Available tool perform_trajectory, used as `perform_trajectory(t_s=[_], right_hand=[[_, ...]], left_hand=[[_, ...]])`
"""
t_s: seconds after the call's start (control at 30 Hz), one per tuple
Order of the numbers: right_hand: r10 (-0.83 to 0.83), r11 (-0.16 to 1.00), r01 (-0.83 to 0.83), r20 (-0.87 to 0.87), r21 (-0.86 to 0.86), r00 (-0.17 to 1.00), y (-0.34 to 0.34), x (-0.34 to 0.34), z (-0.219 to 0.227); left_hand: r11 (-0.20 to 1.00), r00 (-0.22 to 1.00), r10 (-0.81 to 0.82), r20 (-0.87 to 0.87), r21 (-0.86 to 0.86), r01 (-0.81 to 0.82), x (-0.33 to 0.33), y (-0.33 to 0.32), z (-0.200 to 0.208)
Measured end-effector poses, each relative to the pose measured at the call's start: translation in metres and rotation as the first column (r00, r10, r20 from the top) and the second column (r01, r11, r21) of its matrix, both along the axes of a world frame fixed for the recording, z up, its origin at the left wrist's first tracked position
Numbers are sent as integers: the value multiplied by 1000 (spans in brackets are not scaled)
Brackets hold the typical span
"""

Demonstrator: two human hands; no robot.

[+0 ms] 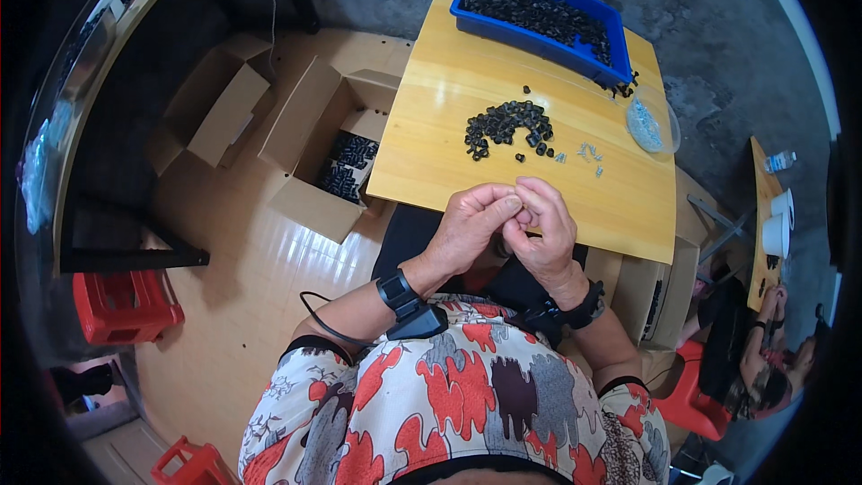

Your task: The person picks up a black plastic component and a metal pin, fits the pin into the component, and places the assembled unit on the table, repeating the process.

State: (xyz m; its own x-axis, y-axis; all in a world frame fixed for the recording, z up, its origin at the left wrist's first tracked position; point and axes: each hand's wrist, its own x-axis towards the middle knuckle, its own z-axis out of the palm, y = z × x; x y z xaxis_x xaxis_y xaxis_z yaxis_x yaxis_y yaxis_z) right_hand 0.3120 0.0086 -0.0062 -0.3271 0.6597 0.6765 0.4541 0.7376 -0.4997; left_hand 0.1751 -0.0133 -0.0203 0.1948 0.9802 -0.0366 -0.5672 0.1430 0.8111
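My left hand (470, 223) and my right hand (544, 226) meet at the near edge of the yellow wooden table (413, 162). Thumbs and fingertips of both are pinched together at one spot. Whatever sits between them is too small or too hidden to make out. Just beyond my hands lies a loose pile of small black plastic parts (507, 121), with a few strays around it. To the right of the pile, several small silver screw-like pieces (589, 153) are scattered on the tabletop.
At the far edge stands a blue tray (530, 47) full of black parts. Near the right edge sits a clear bowl (669, 121) of light-blue bits. An open cardboard box (310, 202) holds black pieces on the left. A red stool (126, 305) and a seated co-worker (763, 368) flank me.
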Motion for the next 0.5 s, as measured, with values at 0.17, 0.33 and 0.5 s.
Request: perform_trajectory(t_s=[0.17, 0.33, 0.5], right_hand=[[24, 1000, -23, 161, -11, 987, 4, 7, 8], [-74, 984, -12, 471, 178, 879, 13, 9, 33], [-82, 979, -49, 593, 200, 801, 20, 9, 30]], left_hand=[[998, 1000, 6, -5, -64, -7, -1, 0, -2], [995, 1000, 14, -25, -102, -17, -1, 2, -1], [996, 998, 41, -55, -76, -45, -1, 1, 0]])
